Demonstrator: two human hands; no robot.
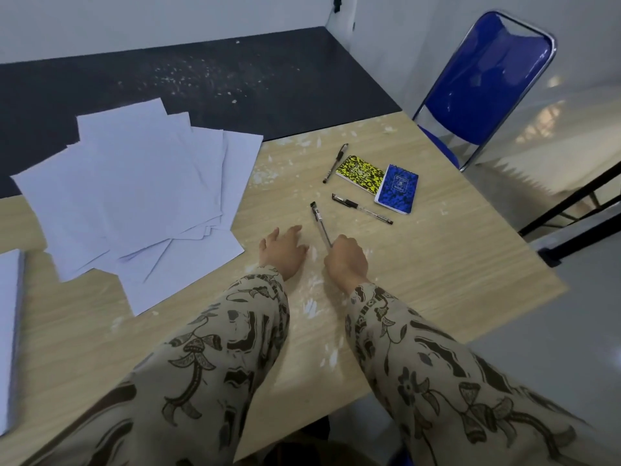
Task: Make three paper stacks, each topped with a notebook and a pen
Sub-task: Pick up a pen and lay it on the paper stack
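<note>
Left hand [284, 252]: palm down on the bench [437, 264], fingers relaxed and slightly spread, holding nothing; it lies just right of the sheets.
Right hand [346, 260]: fingers curled round the near end of the held pen [320, 223]; it sits beside the left hand, with a small gap between them.
Held pen: slants up and to the left from the hand, capped end away from the person; whether the far end touches the bench cannot be told.
Middle pen [362, 208]: lies flat on the bench, just beyond the held pen and just in front of the two notebooks, black cap to the left.
Far pen [335, 163]: lies flat along the left edge of the yellow notebook [360, 171].
Yellow notebook: flat on the bench, speckled cover up, its right side touching or slightly under the blue notebook [397, 188].
Blue notebook: flat, speckled cover up, nearest the right edge of the bench.
Sheets [134, 196]: loose white paper fanned out untidily on the left of the bench, overlapping, the far ones reaching onto a black top [201, 79].
Stack [8, 331]: squared white paper at the left edge of the view, partly cut off.
Chair [484, 89]: blue, metal frame, beyond the far right corner.
Sleeves [420, 364]: patterned beige on both arms.
</note>
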